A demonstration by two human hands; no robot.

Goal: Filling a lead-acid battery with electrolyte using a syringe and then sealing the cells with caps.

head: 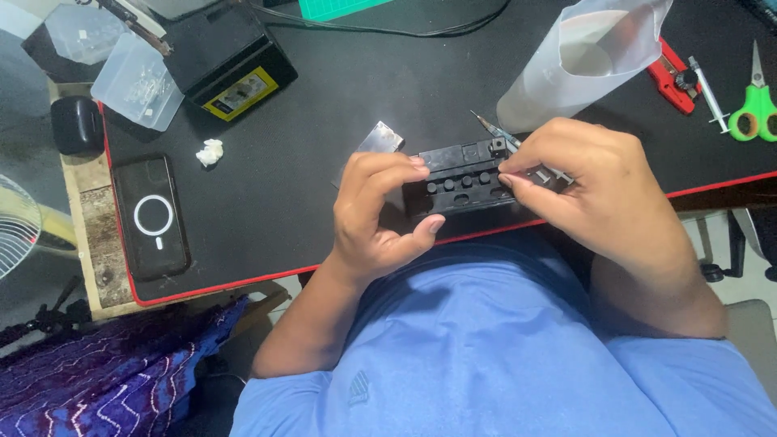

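Note:
A small black battery (pixel 463 180) with a row of round caps on top sits at the near edge of the black desk mat (pixel 307 170). My left hand (pixel 374 209) grips its left end between thumb and fingers. My right hand (pixel 589 184) pinches a thin metal tool (pixel 495 131) against the battery's right end, close to its terminal. The tool's tip pokes out beyond my fingers toward the far side. My right hand hides the battery's right end.
A flat grey metal plate (pixel 380 137) lies behind the battery. A translucent plastic jug (pixel 584 57) stands at the back right, with a red tool (pixel 673 74), syringe (pixel 709 95) and green scissors (pixel 756 105). At left lie a phone (pixel 150 217), white wad (pixel 210 151), larger black battery (pixel 228 58) and plastic boxes (pixel 137 81).

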